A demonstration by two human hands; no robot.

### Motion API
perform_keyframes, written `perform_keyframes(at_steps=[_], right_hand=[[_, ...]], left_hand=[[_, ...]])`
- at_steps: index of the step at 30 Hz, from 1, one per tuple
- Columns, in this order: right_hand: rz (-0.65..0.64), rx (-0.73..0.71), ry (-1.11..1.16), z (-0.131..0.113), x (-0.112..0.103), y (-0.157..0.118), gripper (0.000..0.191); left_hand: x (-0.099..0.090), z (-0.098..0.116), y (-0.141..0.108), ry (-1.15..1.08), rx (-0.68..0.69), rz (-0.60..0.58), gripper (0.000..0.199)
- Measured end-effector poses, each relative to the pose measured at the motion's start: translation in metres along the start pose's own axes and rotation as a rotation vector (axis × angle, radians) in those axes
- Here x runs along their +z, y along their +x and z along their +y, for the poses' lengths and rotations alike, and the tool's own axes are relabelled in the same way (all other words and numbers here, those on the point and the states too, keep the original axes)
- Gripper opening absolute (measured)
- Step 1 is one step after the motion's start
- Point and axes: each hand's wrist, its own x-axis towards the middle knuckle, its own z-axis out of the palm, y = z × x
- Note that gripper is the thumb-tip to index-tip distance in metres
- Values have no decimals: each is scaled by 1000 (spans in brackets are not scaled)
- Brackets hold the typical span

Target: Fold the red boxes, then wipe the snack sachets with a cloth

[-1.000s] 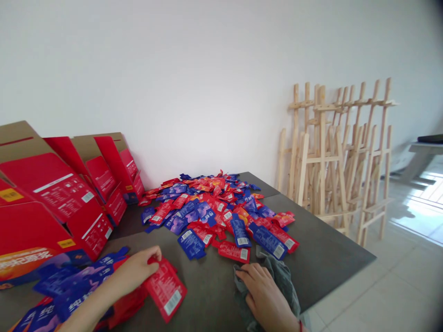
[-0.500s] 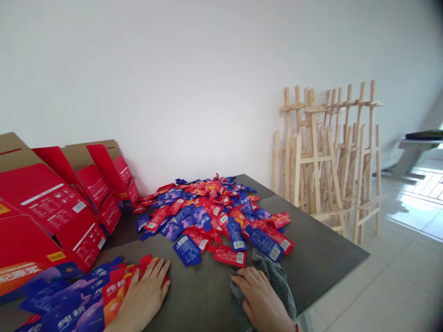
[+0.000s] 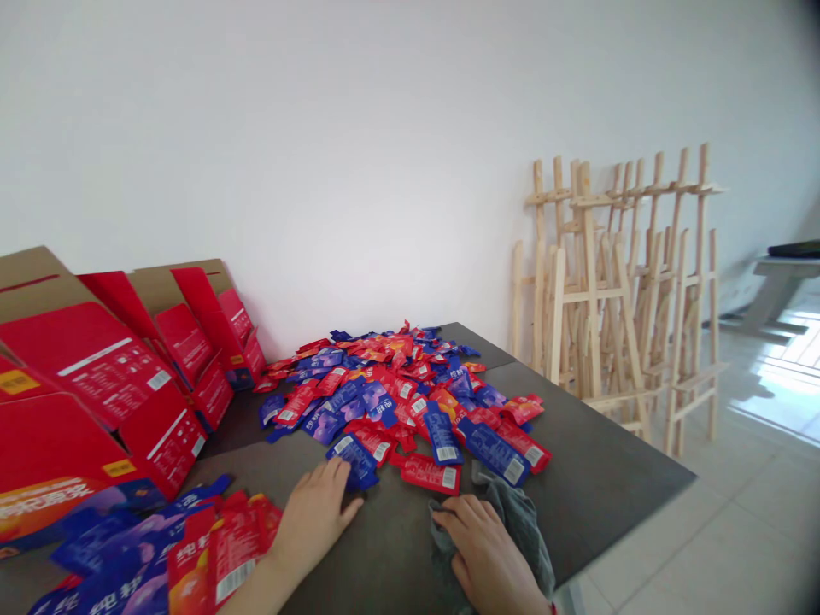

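Note:
My left hand (image 3: 319,515) reaches over the dark table (image 3: 384,555), its fingertips on the near edge of a blue pouch (image 3: 354,459) at the front of the big heap. The thumb is spread from the fingers. Under my right hand (image 3: 482,547) is a grey-green cloth (image 3: 522,521), with the fingers curled over it. Red and blue pouches (image 3: 377,397) lie in a loose heap beyond both hands. A second group of pouches (image 3: 128,564) overlaps at the lower left, beside my left forearm.
Opened red cardboard boxes (image 3: 96,367) stand along the table's left side. A white wall (image 3: 384,171) rises behind the table. Wooden easels (image 3: 595,299) lean together past the table's right edge. Farther right is another table (image 3: 785,269).
My left hand has moved right and forward, from the lower-left pouches to the blue pouch by the heap. My right hand remains on the cloth. The view has shifted slightly.

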Motion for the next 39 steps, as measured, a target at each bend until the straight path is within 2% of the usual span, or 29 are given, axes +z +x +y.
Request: perform_keyframes(at_steps=[2,4,7,9,12,15,17,21,23,25,27,29,34,39], right_hand=[[-3,-5,-5,1,0,0,60],[-11,-8,-13,2,0,1,62],[-35,-4,-15,2,0,2,63],[-46,0,-1,1,-1,2,64],[-27,8,38,1,-3,2,62],[45,18,107,4,-4,0,61],[88,29,154,4,-3,0,61],[66,4,144,-6,1,4,63],[-14,-38,88,-18,4,9,64],[-121,-94,16,-30,8,14,59],[-200,-140,-55,-37,10,18,51],[-226,-142,-109,-38,10,19,46],[-165,-15,-152,-13,-2,5,56],[-102,99,-172,10,-16,-3,59]], left_hand=[[10,16,13,-3,54,38,36],[15,22,20,-5,87,33,32],[8,23,13,-150,101,58,35],[-3,25,1,-376,76,135,30],[-16,32,-14,-813,-45,234,16],[-6,40,-19,-1217,-203,167,29],[11,41,-18,-1318,-255,62,32],[42,39,-17,-1134,-183,-157,26],[45,38,-19,-1036,-119,-261,25],[43,39,-21,-944,-67,-309,24],[37,39,-25,-863,-37,-309,23],[31,41,-28,-816,-21,-294,22],[25,45,-34,-822,-2,-265,20],[29,39,-33,-921,-107,-193,27]])
